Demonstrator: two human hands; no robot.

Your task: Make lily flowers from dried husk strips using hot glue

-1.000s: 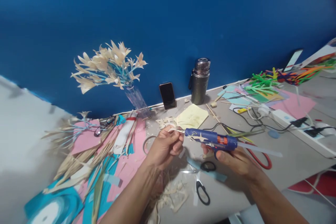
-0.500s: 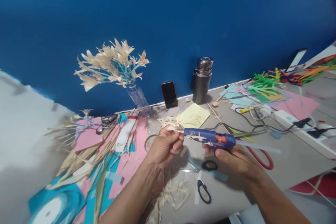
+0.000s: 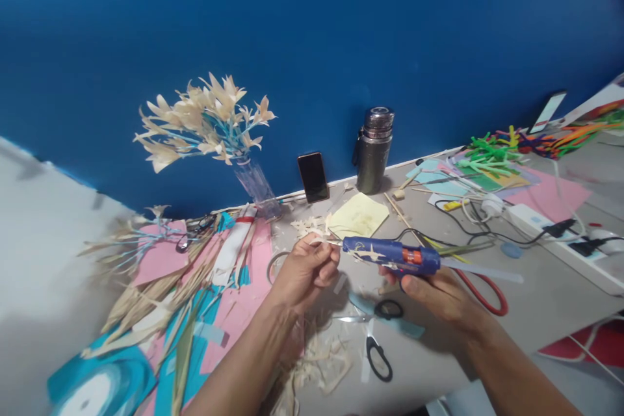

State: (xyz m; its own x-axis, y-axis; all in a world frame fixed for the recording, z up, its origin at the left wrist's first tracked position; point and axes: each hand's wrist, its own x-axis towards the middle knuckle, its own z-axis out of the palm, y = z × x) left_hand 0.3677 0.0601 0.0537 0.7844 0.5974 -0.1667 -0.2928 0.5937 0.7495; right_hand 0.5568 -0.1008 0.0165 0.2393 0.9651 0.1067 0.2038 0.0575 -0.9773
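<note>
My right hand [image 3: 433, 292] is wrapped round the handle of a blue glue gun [image 3: 385, 253], whose clear glue stick [image 3: 480, 271] juts out at the back. The gun lies level, nozzle to the left. In a pinch, my left hand [image 3: 309, 266] holds a small pale strip of dried husk [image 3: 319, 234] right by the nozzle; most of it is hidden by the fingers. Below the hands lie black-handled scissors [image 3: 377, 357] on the table, with curly husk scraps [image 3: 322, 364] to their left. A yellow paper pad [image 3: 359, 216] is just behind the nozzle.
At the back stand a clear vase [image 3: 256, 185] of husk flowers [image 3: 209, 117], a phone [image 3: 313, 177] and a thermos [image 3: 374, 153]. Pink paper and husk strips [image 3: 146, 286] cover the left, near a ribbon roll [image 3: 97, 383]. Rightward are a power strip [image 3: 560, 240] and pipe cleaners [image 3: 492, 156].
Both hands keep their places, with the glue gun nozzle still at the left fingertips. The view has shifted very slightly; nothing has been let go or picked up.
</note>
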